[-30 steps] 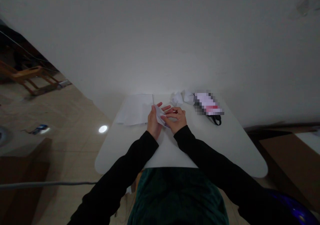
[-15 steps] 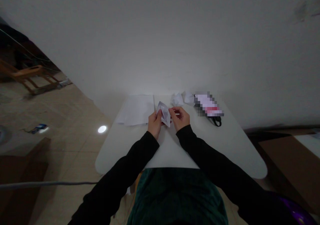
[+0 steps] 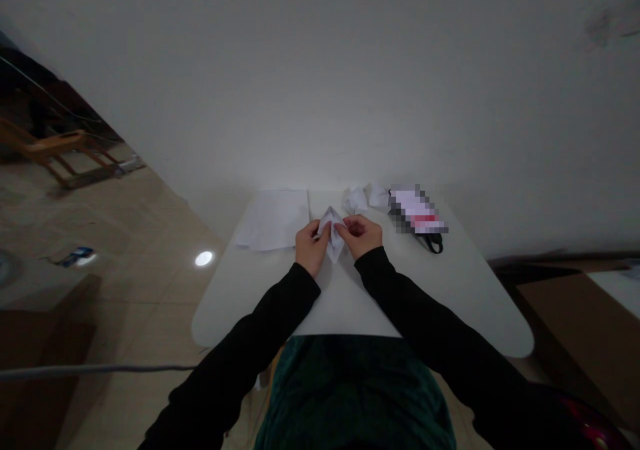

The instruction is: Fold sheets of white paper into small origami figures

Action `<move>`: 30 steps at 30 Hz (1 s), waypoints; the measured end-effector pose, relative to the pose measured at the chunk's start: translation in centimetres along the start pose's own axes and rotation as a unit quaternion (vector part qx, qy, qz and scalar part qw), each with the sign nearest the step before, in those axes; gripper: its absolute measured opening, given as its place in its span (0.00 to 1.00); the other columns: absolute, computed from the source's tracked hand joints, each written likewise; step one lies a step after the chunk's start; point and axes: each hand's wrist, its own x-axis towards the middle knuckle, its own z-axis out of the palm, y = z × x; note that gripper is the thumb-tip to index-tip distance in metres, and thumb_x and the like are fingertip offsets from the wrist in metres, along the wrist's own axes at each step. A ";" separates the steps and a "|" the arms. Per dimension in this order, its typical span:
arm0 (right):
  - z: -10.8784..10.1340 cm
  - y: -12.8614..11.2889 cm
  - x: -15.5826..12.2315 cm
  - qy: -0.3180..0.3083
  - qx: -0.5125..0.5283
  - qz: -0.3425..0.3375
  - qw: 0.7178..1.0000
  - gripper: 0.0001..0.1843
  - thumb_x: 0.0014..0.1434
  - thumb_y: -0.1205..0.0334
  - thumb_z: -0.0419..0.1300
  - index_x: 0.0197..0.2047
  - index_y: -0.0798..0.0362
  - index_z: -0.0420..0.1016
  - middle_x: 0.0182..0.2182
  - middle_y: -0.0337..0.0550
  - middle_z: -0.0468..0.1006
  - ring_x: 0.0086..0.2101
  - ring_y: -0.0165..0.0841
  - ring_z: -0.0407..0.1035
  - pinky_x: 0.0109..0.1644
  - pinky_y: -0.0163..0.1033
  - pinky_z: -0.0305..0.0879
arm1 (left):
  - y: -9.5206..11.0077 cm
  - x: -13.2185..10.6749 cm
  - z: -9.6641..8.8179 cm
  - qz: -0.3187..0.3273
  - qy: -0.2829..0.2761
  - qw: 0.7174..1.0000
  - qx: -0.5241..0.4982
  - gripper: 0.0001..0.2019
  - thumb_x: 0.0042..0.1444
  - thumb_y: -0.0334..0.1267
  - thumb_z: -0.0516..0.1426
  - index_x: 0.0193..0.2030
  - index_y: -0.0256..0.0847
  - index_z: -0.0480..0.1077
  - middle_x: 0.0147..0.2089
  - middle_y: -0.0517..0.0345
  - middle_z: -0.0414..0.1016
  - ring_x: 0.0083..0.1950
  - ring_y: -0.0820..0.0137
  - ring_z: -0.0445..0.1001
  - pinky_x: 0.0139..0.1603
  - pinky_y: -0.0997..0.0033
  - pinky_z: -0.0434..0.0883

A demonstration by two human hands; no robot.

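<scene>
Holding one folded white paper [image 3: 333, 235] up just above the middle of the table, both hands work close together. The paper is creased into a narrow, pointed kite shape, its tip aimed at the near side and its layers slightly parted at the far end. The left hand [image 3: 311, 249] pinches its left edge between thumb and fingers, and the right hand [image 3: 361, 235] grips the right edge with its fingers curled, so the hands are narrowly spaced with the paper between them.

Far left on the tiled floor [image 3: 150, 217] stands one wooden chair [image 3: 50, 147], and nearer lie one small blue object [image 3: 77, 257] and one round spot of light [image 3: 203, 258]. One grey cable [image 3: 95, 369] runs along the near left. On the far left of the rounded white table [image 3: 240, 303] lies one flat pile of white sheets [image 3: 273, 219], its exact count hard to tell, just left of the hands. Right of the hands, near the far edge, sit two crumpled paper balls [image 3: 355, 200] side by side, touching one pixelated packet [image 3: 417, 209], which is too blurred to identify and has one black strap [image 3: 434, 243] looping from its near edge. Beyond the table's right side lies one brown cardboard sheet [image 3: 565, 323].
</scene>
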 end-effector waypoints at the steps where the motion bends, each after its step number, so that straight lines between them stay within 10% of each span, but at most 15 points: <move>1: 0.1 0.0 -0.1 -0.001 0.001 0.003 1.000 0.11 0.42 0.55 0.64 0.26 0.53 0.72 0.19 0.36 0.69 0.19 0.27 0.62 0.24 0.34 0.61 | 0.1 -0.1 0.0 0.004 0.004 1.000 0.007 0.12 0.51 0.46 0.58 0.30 0.37 0.73 0.26 0.61 0.69 0.26 0.74 0.65 0.25 0.76 0.60; 30: -0.4 -1.0 -0.4 -0.030 -0.097 -0.159 0.982 0.05 0.49 0.66 0.57 0.29 0.53 0.74 0.25 0.38 0.70 0.26 0.28 0.65 0.24 0.32 0.58 | 1.5 -0.8 0.0 0.122 0.023 0.986 0.112 0.06 0.56 0.39 0.56 0.33 0.40 0.72 0.32 0.59 0.68 0.33 0.74 0.67 0.29 0.76 0.63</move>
